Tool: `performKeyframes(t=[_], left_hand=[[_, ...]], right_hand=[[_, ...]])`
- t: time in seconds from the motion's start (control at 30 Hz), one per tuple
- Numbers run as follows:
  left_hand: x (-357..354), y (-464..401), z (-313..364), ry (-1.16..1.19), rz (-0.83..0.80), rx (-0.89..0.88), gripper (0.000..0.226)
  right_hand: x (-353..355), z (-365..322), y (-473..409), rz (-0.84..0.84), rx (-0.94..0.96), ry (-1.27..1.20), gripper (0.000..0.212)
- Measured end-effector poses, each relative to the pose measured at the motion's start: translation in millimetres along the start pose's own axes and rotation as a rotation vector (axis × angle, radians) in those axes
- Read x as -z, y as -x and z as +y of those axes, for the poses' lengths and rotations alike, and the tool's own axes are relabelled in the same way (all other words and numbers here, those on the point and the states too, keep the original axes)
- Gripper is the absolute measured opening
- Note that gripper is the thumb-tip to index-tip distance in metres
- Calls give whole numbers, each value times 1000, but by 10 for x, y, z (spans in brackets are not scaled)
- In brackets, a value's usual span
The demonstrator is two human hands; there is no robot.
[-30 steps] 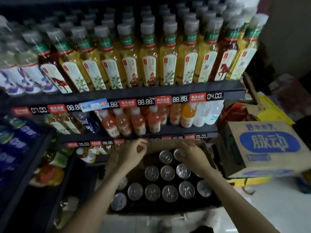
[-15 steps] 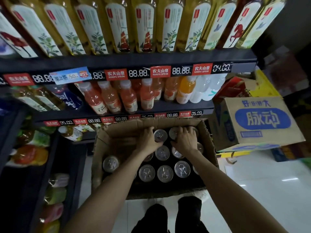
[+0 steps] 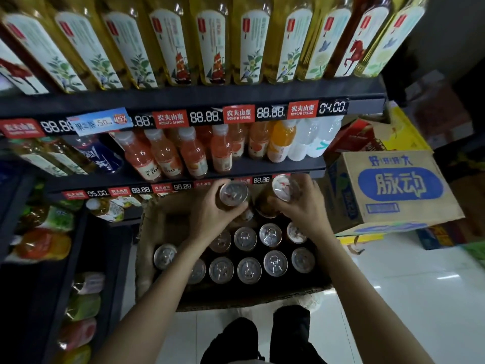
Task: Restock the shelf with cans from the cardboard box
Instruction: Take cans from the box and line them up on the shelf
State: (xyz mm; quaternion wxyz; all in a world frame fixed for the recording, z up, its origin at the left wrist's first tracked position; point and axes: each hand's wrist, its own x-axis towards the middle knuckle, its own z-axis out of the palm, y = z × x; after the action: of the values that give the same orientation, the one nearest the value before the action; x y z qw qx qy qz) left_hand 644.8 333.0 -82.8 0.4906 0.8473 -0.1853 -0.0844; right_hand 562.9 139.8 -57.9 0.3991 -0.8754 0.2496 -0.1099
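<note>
Two cans are already out of the cardboard box [image 3: 147,232] and raised above its far end, one in each hand. The left can [image 3: 233,194] sits in the left hand [image 3: 210,214], fingers and thumb curled round its body just below the rim; the right can [image 3: 282,189] is held the same way by the right hand [image 3: 301,206]. Both are close to upright with their long axes tipped a little, silver pull-tab tops turned towards the camera, and the two nearly touch. What the next move turns on, as I judge it, is direction: both cans hang just in front of the price strip of the juice-bottle shelf [image 3: 262,170] and below its board, so any free shelf slot lies away from the person and either up or down from here — which tier takes cans cannot be told, since no canned stock shows on the shelving. Neither hand is clearly nearer the rack. Inside the box stand the remaining cans [image 3: 249,270], upright in rows with tops showing, a gap at the far end beneath the hands and one can off by itself at the left wall. To the right a blue-printed carton [image 3: 393,185] rests tilted on other stacked boxes.
</note>
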Motion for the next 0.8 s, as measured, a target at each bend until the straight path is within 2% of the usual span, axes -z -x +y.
performKeyframes(t=[0.07, 0.13, 0.2, 0.33, 0.47, 0.53, 0.67, 0.8], left_hand=[[264, -7, 366, 141, 33, -132, 45], [476, -58, 754, 216, 37, -187, 42], [637, -144, 1131, 237, 42, -207, 46], [842, -368, 1803, 139, 133, -336, 62], [969, -543, 2463, -79, 267, -518, 54], [1032, -629, 2819, -158, 337, -617, 54], [1120, -838, 3525, -255, 483, -786, 57], [1066, -1121, 4115, -183, 614, -883, 55]], right_hand=[[333, -241, 33, -25, 6, -234, 56], [627, -478, 40, -67, 15, -417, 53], [907, -716, 11, -79, 46, -488, 53], [1488, -1139, -179, -31, 178, -376, 56], [2118, -1542, -380, -15, 356, -186, 70], [2450, -1750, -467, 1, 446, -118, 65], [3050, -2078, -733, 47, 580, -127, 60], [3515, -2319, -1078, 154, 656, -185, 59]])
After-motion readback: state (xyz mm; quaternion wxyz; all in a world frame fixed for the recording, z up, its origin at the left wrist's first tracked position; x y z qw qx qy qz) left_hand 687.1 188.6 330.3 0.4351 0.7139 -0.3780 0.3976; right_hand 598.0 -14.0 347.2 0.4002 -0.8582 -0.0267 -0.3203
